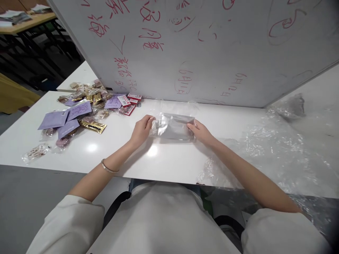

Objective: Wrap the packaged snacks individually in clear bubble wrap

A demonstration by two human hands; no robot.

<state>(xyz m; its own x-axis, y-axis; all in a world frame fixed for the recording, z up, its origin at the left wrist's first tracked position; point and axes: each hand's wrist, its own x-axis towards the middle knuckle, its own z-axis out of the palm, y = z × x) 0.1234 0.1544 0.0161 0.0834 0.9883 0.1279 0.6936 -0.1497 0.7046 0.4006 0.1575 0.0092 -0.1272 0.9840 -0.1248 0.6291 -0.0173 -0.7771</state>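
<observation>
A silver foil pouch (173, 126) inside a clear plastic bag is held flat just above the white table (169, 162). My left hand (143, 129) pinches the loose clear end of the bag, left of the foil. On the other side, my right hand (200, 132) grips the right edge of the pouch through the plastic, thumb on top. What is inside the pouch cannot be seen. Left of my hands lie several purple packets (54, 119), a gold sachet (92, 126) and small red-and-white boxes (128, 110).
A whiteboard (169, 63) with red writing stands along the table's back. Crumpled clear plastic wrap (280, 141) covers the right side and hangs over the front edge. Wrapped small items (35, 152) lie at the left front.
</observation>
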